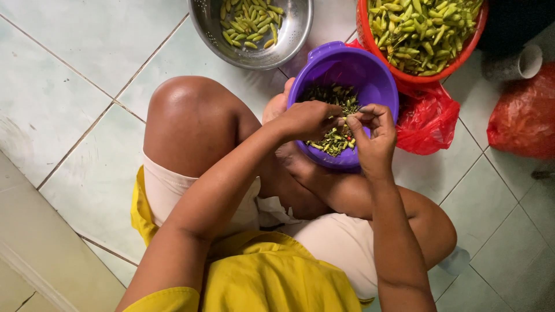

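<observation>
**Working a small green chili over the purple basin**

Head view: pinching one small green chili point(346, 119) between both hands, just above the purple basin point(378, 81) of dark stems and scraps. Left hand point(309, 119) closing fingers together on one end, right hand point(374, 132) clamping thumb and forefinger on the other. Sitting on the tiled floor point(69, 81); steel colander point(289, 40) and red basket point(462, 49), both holding green chilies, lying toward the far edge, red plastic bag point(428, 118) touching the basin.

Bowls point(345, 69) on tiled floor point(87, 52)
</observation>
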